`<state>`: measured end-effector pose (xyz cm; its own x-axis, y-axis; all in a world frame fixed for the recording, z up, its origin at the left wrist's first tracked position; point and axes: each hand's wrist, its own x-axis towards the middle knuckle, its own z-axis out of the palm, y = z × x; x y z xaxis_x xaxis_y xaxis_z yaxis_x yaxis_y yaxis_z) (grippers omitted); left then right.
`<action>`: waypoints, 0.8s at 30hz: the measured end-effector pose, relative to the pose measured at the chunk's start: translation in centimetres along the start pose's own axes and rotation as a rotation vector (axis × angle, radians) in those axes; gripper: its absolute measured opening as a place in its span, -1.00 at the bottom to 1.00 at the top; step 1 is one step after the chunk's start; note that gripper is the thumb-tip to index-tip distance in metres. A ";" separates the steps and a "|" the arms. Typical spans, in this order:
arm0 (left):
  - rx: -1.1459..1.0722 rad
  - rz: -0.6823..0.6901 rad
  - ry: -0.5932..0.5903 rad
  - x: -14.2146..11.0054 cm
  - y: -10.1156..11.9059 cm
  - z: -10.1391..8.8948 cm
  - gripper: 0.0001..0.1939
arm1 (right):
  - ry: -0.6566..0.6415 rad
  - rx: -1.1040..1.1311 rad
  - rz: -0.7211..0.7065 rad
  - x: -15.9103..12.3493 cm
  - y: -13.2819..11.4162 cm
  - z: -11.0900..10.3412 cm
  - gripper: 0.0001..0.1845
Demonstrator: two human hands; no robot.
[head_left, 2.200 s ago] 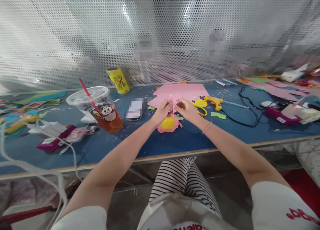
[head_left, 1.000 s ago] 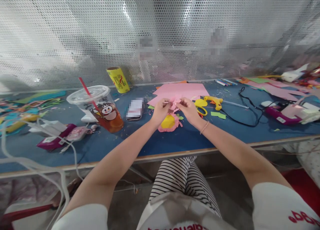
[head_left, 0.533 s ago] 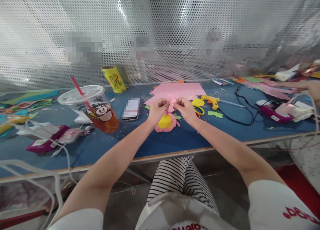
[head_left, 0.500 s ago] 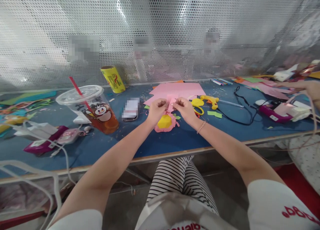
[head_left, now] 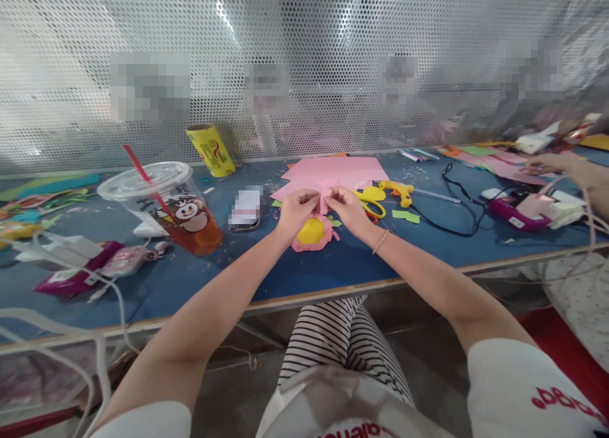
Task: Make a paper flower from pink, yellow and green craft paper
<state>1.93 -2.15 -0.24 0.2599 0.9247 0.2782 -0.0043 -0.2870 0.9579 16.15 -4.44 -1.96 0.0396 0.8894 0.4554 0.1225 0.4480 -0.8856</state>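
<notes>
My left hand (head_left: 294, 211) and my right hand (head_left: 346, 208) meet over the blue table (head_left: 309, 273), fingertips pinched on a small pink paper piece (head_left: 325, 197) held between them. Right below the hands lies a pink paper flower with a yellow centre (head_left: 311, 233). Behind them a stack of pink paper sheets (head_left: 340, 171) lies flat. Yellow scissors (head_left: 372, 198) and a yellow glue gun (head_left: 398, 191) rest just right of my right hand.
An iced-tea cup with a red straw (head_left: 169, 204) stands at the left, a phone (head_left: 245, 207) beside it, a yellow tube (head_left: 210, 150) behind. Cables and purple devices (head_left: 76, 274) lie left; a black cord (head_left: 451, 200) and another person's hand (head_left: 554, 165) are at the right. A perforated metal screen (head_left: 304, 70) backs the table.
My hands stay pinched together over the flower, working the small pink piece. The view has drifted slightly; another person's hand has come into sight at the far right.
</notes>
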 end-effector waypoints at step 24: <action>-0.210 -0.140 -0.062 -0.1 -0.3 0.6 -0.85 | 0.057 -0.090 -0.071 0.1 0.1 -0.2 -0.85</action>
<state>2.50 -2.28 -0.58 0.3312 0.9326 0.1434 -0.1625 -0.0933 0.9823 16.34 -4.33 -1.96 0.0832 0.8480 0.5235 0.2152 0.4976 -0.8403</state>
